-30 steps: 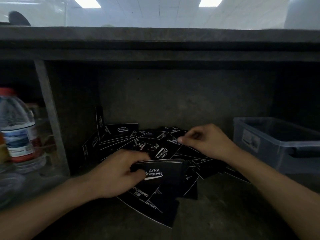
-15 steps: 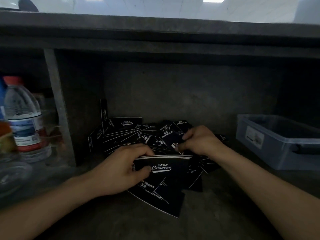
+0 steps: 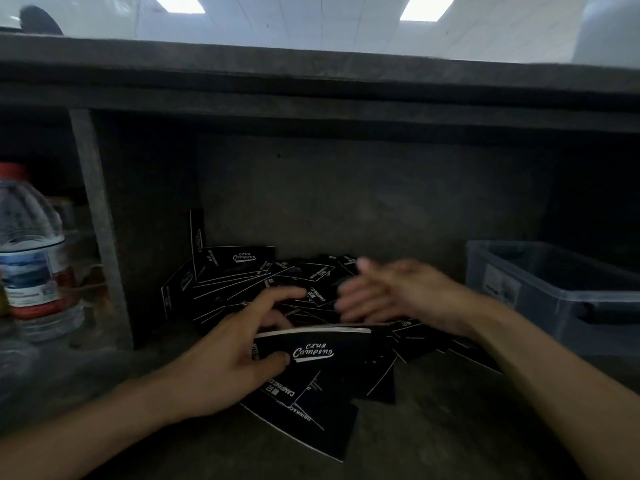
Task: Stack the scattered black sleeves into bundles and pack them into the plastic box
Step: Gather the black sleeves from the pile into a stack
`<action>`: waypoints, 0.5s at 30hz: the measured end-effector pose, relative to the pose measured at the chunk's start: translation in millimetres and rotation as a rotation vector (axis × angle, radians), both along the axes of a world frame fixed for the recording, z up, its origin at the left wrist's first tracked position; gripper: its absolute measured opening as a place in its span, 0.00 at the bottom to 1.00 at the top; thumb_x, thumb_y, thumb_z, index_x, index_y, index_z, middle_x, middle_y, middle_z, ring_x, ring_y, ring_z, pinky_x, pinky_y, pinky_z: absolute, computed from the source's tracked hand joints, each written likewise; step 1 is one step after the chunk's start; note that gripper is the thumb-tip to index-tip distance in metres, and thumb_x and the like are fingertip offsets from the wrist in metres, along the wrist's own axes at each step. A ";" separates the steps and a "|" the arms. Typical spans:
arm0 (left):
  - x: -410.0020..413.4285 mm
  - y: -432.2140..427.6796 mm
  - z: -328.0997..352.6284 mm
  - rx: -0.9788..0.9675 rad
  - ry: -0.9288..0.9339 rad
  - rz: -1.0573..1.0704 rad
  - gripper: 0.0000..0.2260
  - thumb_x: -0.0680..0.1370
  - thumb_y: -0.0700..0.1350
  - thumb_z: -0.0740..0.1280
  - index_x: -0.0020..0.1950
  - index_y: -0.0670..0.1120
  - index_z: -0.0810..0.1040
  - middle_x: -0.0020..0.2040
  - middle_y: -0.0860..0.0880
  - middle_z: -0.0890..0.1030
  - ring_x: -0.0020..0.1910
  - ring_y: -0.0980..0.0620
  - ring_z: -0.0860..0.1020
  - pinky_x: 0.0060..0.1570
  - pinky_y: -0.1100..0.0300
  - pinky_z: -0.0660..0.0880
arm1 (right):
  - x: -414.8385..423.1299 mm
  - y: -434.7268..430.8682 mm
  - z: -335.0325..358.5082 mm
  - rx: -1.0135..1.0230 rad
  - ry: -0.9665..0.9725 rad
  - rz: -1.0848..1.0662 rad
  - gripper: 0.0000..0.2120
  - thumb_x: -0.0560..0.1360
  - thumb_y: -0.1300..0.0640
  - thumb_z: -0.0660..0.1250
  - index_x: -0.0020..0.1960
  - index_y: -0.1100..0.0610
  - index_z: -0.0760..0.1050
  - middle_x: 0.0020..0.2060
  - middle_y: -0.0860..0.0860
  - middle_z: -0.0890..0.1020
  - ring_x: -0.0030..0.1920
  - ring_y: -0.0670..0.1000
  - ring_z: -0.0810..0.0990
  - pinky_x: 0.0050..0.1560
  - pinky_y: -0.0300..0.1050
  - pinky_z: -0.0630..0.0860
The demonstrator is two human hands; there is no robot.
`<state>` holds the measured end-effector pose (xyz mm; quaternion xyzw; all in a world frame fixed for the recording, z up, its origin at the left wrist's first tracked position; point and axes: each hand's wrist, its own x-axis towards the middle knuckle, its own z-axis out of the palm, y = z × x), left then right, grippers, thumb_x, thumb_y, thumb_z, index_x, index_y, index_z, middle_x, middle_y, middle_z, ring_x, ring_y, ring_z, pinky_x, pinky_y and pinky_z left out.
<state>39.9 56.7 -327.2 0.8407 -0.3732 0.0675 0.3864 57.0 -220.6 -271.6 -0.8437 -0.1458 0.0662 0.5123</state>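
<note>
A heap of flat black sleeves [image 3: 242,271] with white "Club Camping" print lies scattered at the back of a dark shelf recess. My left hand [image 3: 235,355] grips a small upright bundle of sleeves [image 3: 322,351] at its left end, thumb on the front face. My right hand [image 3: 398,292] hovers over the heap just behind the bundle, blurred by motion, fingers stretched out and holding nothing that I can make out. The translucent grey plastic box [image 3: 540,282] stands on the same shelf at the right.
A water bottle [image 3: 31,258] with a red cap stands left of a grey upright post [image 3: 100,230]. A thick shelf board [image 3: 311,81] overhangs the recess. A few loose sleeves [image 3: 311,420] lie on the bare shelf floor near the front.
My right hand has let go of the sleeve it pinched and spread its fingers above the heap. My left hand still holds the bundle in the same place.
</note>
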 end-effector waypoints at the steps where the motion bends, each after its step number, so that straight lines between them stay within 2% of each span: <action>1: -0.9 -0.5 1.0 -0.009 0.003 -0.009 0.30 0.77 0.38 0.70 0.70 0.65 0.65 0.55 0.57 0.81 0.50 0.48 0.83 0.45 0.45 0.81 | 7.9 -7.7 0.8 0.102 -0.080 -0.142 0.19 0.82 0.45 0.58 0.53 0.57 0.82 0.48 0.54 0.87 0.48 0.50 0.86 0.48 0.43 0.79; 2: -1.4 -1.0 1.5 -0.014 -0.001 -0.008 0.28 0.78 0.37 0.70 0.68 0.65 0.69 0.54 0.56 0.81 0.49 0.48 0.83 0.44 0.45 0.81 | 16.3 -17.4 0.1 0.120 -0.222 -0.321 0.15 0.82 0.48 0.61 0.50 0.56 0.82 0.46 0.54 0.87 0.43 0.49 0.86 0.44 0.43 0.78; 4: -1.9 -1.3 1.8 -0.018 -0.005 0.007 0.26 0.78 0.38 0.70 0.66 0.65 0.71 0.54 0.57 0.81 0.49 0.49 0.83 0.43 0.45 0.81 | 28.9 -37.0 -9.9 -0.074 -0.454 -0.576 0.08 0.78 0.48 0.68 0.48 0.51 0.83 0.45 0.50 0.86 0.44 0.45 0.84 0.48 0.43 0.77; 5: -2.2 -1.4 1.7 -0.017 0.000 0.017 0.25 0.78 0.39 0.70 0.66 0.66 0.72 0.54 0.57 0.80 0.48 0.49 0.83 0.42 0.45 0.81 | 30.7 -42.0 -17.9 -0.183 -0.449 -0.579 0.11 0.75 0.45 0.71 0.52 0.50 0.83 0.48 0.48 0.86 0.48 0.45 0.83 0.53 0.41 0.77; 6: -2.7 -1.5 1.5 -0.010 -0.002 0.027 0.24 0.77 0.40 0.71 0.65 0.66 0.72 0.55 0.58 0.80 0.48 0.49 0.83 0.42 0.45 0.81 | 29.1 -42.5 -25.4 -0.272 -0.377 -0.532 0.18 0.72 0.41 0.72 0.57 0.50 0.82 0.52 0.46 0.84 0.53 0.44 0.82 0.57 0.40 0.75; 7: -3.2 -1.8 1.4 -0.003 -0.010 0.032 0.24 0.77 0.41 0.71 0.65 0.66 0.73 0.56 0.58 0.79 0.49 0.49 0.83 0.43 0.44 0.81 | 26.5 -40.4 -30.3 -0.345 -0.299 -0.499 0.25 0.70 0.37 0.73 0.61 0.50 0.80 0.55 0.44 0.83 0.56 0.44 0.80 0.58 0.38 0.73; 9: -3.5 -2.3 1.8 -0.002 -0.024 0.020 0.20 0.78 0.40 0.71 0.63 0.62 0.76 0.56 0.58 0.81 0.52 0.52 0.82 0.47 0.46 0.81 | 23.3 -32.5 -31.8 -0.476 -0.272 -0.490 0.30 0.66 0.33 0.73 0.62 0.49 0.80 0.56 0.43 0.81 0.58 0.44 0.78 0.57 0.38 0.72; 11: -3.9 -3.0 3.1 -0.007 -0.002 -0.001 0.14 0.79 0.40 0.70 0.59 0.58 0.79 0.53 0.57 0.84 0.50 0.53 0.83 0.46 0.48 0.81 | 21.6 -28.6 -27.7 -0.528 -0.318 -0.535 0.28 0.65 0.33 0.75 0.57 0.50 0.82 0.52 0.44 0.83 0.54 0.45 0.80 0.55 0.39 0.74; 13: -4.5 -3.7 3.7 -0.013 0.014 0.000 0.12 0.79 0.39 0.70 0.56 0.56 0.80 0.50 0.56 0.84 0.47 0.53 0.84 0.44 0.53 0.81 | 20.1 -28.9 -23.3 -0.598 -0.348 -0.554 0.20 0.68 0.38 0.75 0.51 0.51 0.85 0.47 0.46 0.85 0.50 0.47 0.82 0.53 0.40 0.77; 15: -4.8 -4.2 3.0 -0.024 -0.001 0.014 0.11 0.78 0.38 0.70 0.54 0.55 0.81 0.48 0.56 0.84 0.47 0.56 0.83 0.45 0.58 0.80 | 14.9 -28.0 -20.2 -0.699 -0.376 -0.541 0.14 0.72 0.42 0.72 0.49 0.51 0.85 0.45 0.50 0.86 0.48 0.50 0.83 0.52 0.43 0.78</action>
